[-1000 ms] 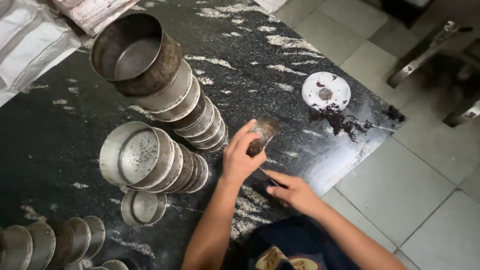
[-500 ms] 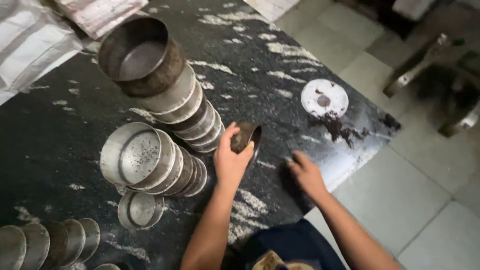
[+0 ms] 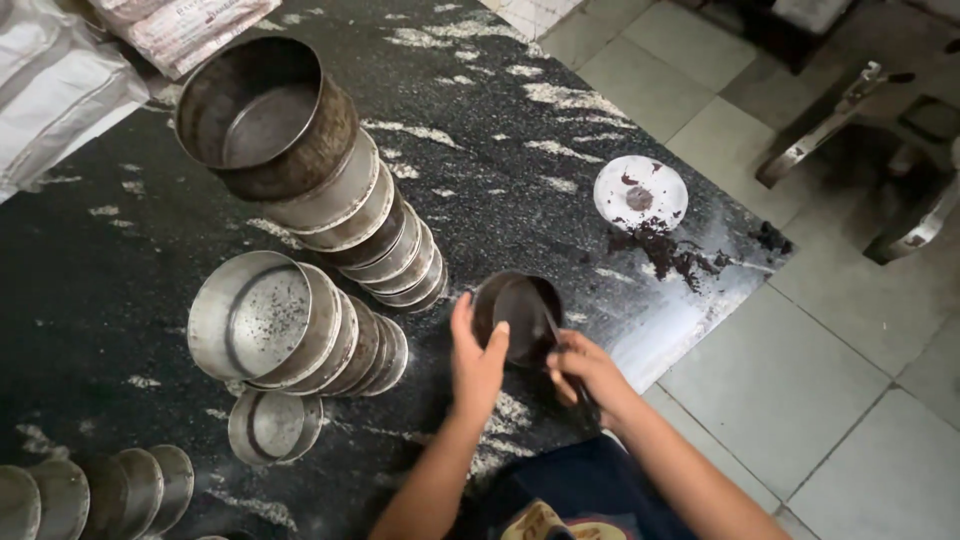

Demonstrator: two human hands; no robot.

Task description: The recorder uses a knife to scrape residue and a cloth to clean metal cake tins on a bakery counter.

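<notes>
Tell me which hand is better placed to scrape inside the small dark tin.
Right. The right hand holds a thin tool already angled into the small dark tin; the left hand grips the tin's rim.

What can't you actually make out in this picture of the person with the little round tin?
- Head view: the thin tool in the right hand is mostly hidden by the fingers, so its kind is unclear.
- The small dark tin in the left hand: its far side is hidden by the palm, its inside in shadow.
- The tins at bottom left are cut off by the frame edge.
- The dark crumbs by the white disc are too small to identify.
</notes>
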